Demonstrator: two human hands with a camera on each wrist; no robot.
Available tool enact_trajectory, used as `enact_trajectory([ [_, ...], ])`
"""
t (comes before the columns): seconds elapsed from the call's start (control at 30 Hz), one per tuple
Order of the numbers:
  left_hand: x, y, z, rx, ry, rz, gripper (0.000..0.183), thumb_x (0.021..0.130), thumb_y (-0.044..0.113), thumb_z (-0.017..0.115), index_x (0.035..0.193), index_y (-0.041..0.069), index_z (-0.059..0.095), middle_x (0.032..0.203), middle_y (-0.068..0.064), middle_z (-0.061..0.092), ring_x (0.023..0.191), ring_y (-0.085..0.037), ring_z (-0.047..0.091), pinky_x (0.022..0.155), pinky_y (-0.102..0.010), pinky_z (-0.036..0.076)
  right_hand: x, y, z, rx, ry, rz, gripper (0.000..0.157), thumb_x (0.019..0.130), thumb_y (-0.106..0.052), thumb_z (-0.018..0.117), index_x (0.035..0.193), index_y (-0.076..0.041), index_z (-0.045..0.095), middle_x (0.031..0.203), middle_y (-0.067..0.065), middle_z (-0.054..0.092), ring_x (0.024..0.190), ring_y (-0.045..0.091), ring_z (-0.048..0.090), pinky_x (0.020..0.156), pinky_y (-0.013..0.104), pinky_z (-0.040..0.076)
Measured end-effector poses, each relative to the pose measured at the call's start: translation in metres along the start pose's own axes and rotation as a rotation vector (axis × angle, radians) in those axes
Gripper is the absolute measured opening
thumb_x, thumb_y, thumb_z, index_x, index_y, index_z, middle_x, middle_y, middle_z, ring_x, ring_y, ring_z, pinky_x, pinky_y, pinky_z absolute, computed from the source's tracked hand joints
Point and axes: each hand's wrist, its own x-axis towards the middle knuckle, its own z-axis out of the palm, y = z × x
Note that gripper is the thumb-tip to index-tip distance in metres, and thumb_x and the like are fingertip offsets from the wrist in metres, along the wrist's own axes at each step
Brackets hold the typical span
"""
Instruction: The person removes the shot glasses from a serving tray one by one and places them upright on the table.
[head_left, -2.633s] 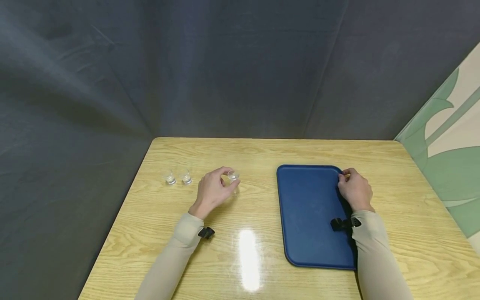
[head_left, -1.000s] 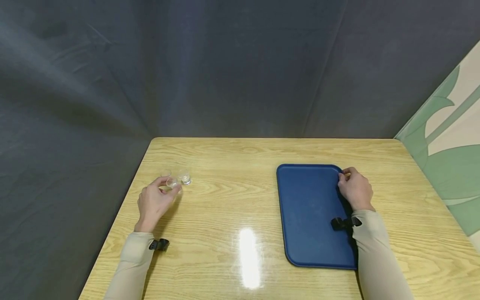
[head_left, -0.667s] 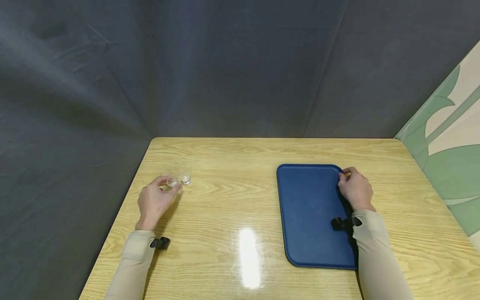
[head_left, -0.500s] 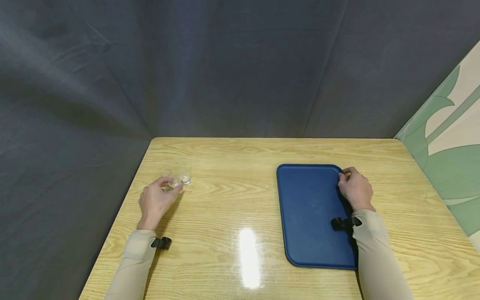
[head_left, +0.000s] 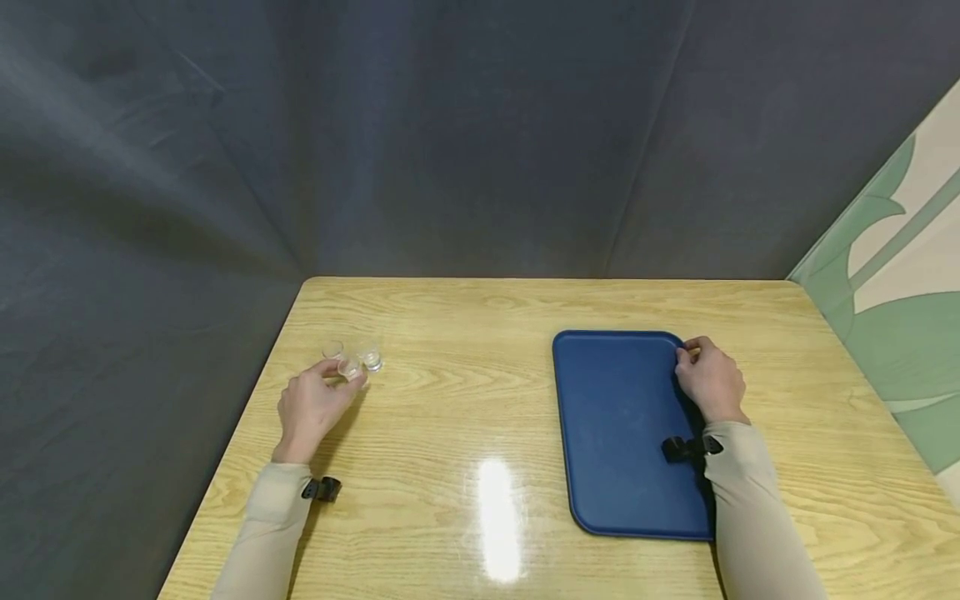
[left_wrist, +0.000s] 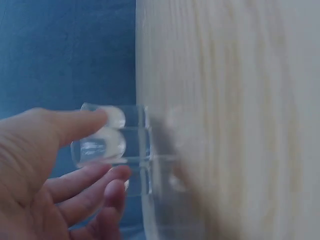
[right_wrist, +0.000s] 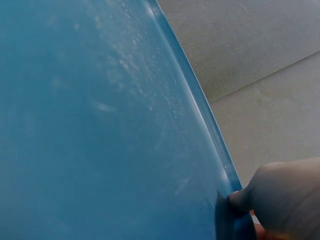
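At the table's left, my left hand (head_left: 317,408) holds a small clear shot glass (head_left: 349,369) between thumb and fingers. Two more shot glasses stand right behind it: one at the left (head_left: 333,349), partly hidden by the held glass and fingers, and one at the right (head_left: 372,359). In the left wrist view, the held shot glass (left_wrist: 91,150) sits between thumb and fingertips, close against the others. Over at the right, my right hand (head_left: 711,382) pinches the far right corner of a blue tray (head_left: 626,433). The right wrist view shows the thumb on the tray's rim (right_wrist: 205,110).
The wood-grain table (head_left: 450,417) spreads between glasses and tray, with a bright light reflection (head_left: 498,521) near the front. A dark curtain (head_left: 480,142) hangs behind and at the left. A leaf-patterned panel (head_left: 900,333) stands beyond the right edge.
My left hand has carried the shot glass leftward from mid-table to the other two glasses. In the last second it has shifted only slightly. The right hand and tray stay still.
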Motion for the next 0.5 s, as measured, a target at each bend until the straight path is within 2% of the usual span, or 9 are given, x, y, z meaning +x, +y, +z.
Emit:
enact_trajectory([
  [0.1, -0.002, -0.002, -0.006, 0.015, -0.053, 0.016, 0.060, 0.097, 0.050, 0.075, 0.140, 0.009, 0.070, 0.128, -0.014, 0.078, 0.100, -0.038, 0.078, 0.064, -0.040, 0.053, 0.000, 0.001, 0.000, 0.007, -0.012, -0.005, 0.042, 0.111, -0.028, 0.050, 0.133, 0.007, 0.058, 0.114, 0.031, 0.068, 0.087, 0.042, 0.067, 0.063, 0.040, 0.045],
  [0.17, -0.004, -0.001, -0.011, 0.021, -0.059, 0.022, 0.057, 0.098, 0.048, 0.073, 0.140, 0.009, 0.070, 0.128, -0.014, 0.077, 0.098, -0.036, 0.079, 0.062, -0.037, 0.052, -0.001, 0.002, -0.002, 0.011, -0.028, -0.020, 0.045, 0.110, -0.029, 0.050, 0.135, 0.008, 0.057, 0.117, 0.033, 0.068, 0.092, 0.044, 0.067, 0.065, 0.042, 0.046],
  [0.33, -0.011, 0.007, -0.022, 0.012, -0.002, 0.058, 0.050, 0.100, 0.042, 0.072, 0.135, 0.006, 0.072, 0.123, -0.015, 0.079, 0.080, -0.030, 0.078, 0.051, -0.032, 0.047, -0.010, -0.001, -0.021, -0.041, -0.122, -0.008, 0.059, 0.110, -0.040, 0.049, 0.143, 0.009, 0.051, 0.131, 0.040, 0.062, 0.101, 0.051, 0.067, 0.068, 0.048, 0.049],
  [0.43, -0.018, 0.012, -0.027, 0.014, 0.041, 0.094, 0.049, 0.100, 0.039, 0.072, 0.134, 0.005, 0.072, 0.120, -0.017, 0.079, 0.080, -0.031, 0.078, 0.050, -0.033, 0.048, -0.018, -0.005, -0.038, -0.092, -0.180, -0.011, 0.066, 0.110, -0.045, 0.047, 0.147, 0.010, 0.047, 0.133, 0.041, 0.060, 0.101, 0.053, 0.067, 0.067, 0.050, 0.050],
  [0.5, -0.021, 0.016, -0.030, 0.012, 0.086, 0.128, 0.047, 0.100, 0.036, 0.073, 0.133, 0.003, 0.073, 0.118, -0.019, 0.079, 0.083, -0.034, 0.078, 0.052, -0.036, 0.051, -0.024, -0.008, -0.047, -0.110, -0.177, -0.045, 0.068, 0.110, -0.046, 0.048, 0.147, 0.012, 0.046, 0.130, 0.041, 0.062, 0.100, 0.053, 0.068, 0.067, 0.051, 0.052],
])
